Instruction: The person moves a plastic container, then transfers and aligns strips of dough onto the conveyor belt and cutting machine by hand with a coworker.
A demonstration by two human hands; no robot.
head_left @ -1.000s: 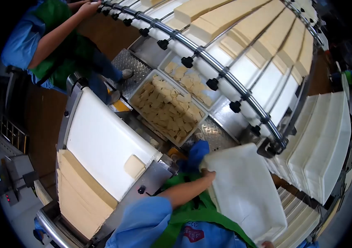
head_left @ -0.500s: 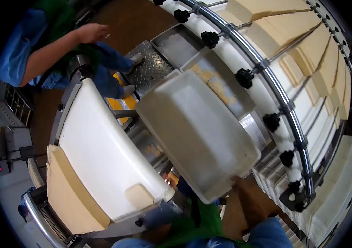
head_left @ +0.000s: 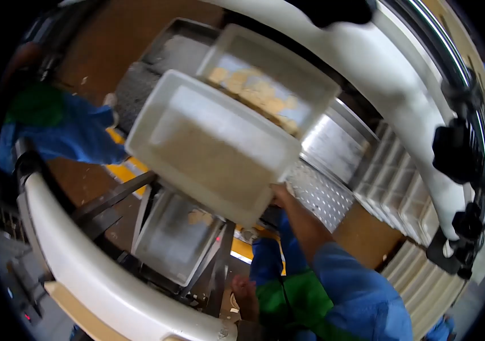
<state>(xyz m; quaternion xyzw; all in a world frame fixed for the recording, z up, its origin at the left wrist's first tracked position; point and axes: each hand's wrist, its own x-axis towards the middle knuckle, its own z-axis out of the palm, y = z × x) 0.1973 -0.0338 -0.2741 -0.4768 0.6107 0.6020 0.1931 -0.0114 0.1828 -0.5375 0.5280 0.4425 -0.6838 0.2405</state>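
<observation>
My right hand [head_left: 279, 195] grips the near right corner of an off-white plastic tub [head_left: 202, 145], with its fingers over the rim. The tub is tilted, and only shadow shows inside it. Its far long side overlaps a second tub [head_left: 319, 94] that holds several pale, flat dough-like pieces [head_left: 254, 91]. What bears the held tub's weight from below is hidden. My left hand [head_left: 244, 287] hangs low in front of my green apron, fingers apart and holding nothing. Closest to it is the dark metal frame under the white conveyor belt [head_left: 106, 284].
A lower tub [head_left: 165, 244] with a few pale pieces sits beneath the frame bars [head_left: 114, 199]. Stacked white trays [head_left: 396, 176] stand on the right, near a perforated metal step [head_left: 319, 193]. Another person's blue-trousered leg [head_left: 86, 128] is at left. A metal rail with black knobs [head_left: 470, 224] curves along the right.
My view has moved lower and closer between the belts. The held tub has swung toward the left, exposing more of the tub with pieces. My right hand now shows plainly on its corner.
</observation>
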